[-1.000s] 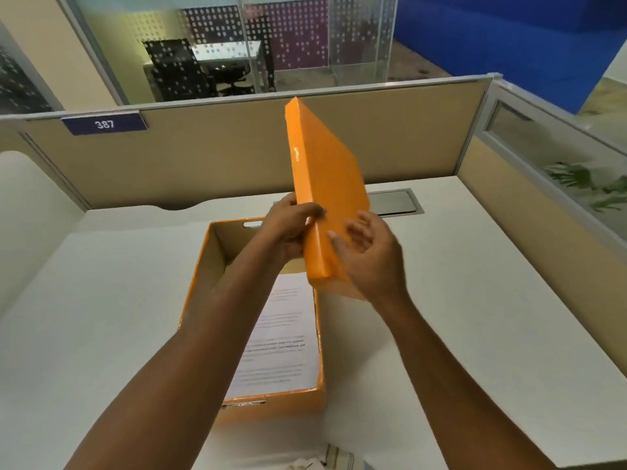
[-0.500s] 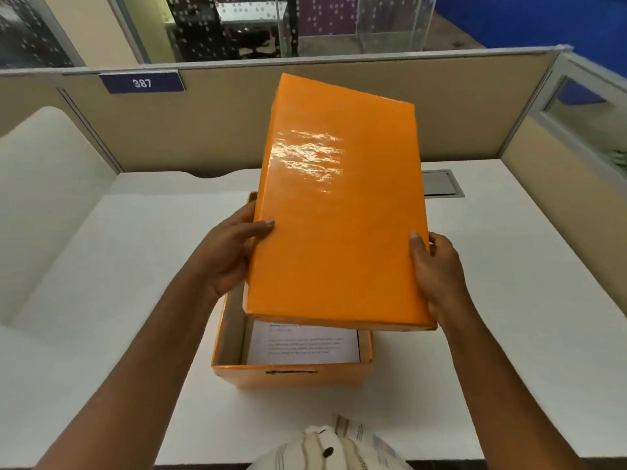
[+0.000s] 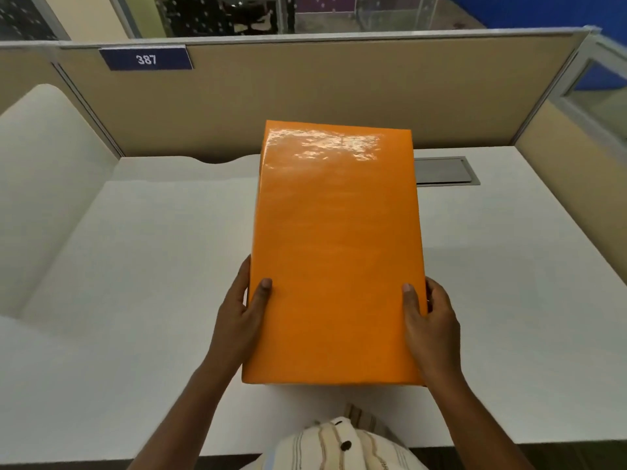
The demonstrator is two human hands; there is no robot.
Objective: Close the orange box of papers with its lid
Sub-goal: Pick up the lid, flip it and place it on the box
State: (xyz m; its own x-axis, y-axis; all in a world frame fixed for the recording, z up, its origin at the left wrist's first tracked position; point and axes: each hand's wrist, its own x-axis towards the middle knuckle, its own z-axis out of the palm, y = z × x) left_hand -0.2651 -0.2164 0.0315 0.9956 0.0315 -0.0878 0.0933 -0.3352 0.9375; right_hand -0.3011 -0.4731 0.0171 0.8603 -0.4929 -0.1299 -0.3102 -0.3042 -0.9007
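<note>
The glossy orange lid [image 3: 336,252] lies flat over the orange box on the white desk [image 3: 152,266] and hides the box and its papers completely. My left hand [image 3: 241,313] grips the lid's left edge near its front, thumb on top. On the opposite edge my right hand [image 3: 427,320] holds the lid the same way, thumb on top and fingers down the side.
Beige cubicle partitions [image 3: 305,96] wall the desk at the back and right, with a blue "387" plate [image 3: 146,59]. A grey cable hatch [image 3: 444,171] sits in the desk behind the lid. My striped shirt [image 3: 342,446] shows at the bottom edge.
The lid went from upright on edge, to tilted over the open box, to flat on top of it. Both hands slid to its side edges. The papers are no longer visible.
</note>
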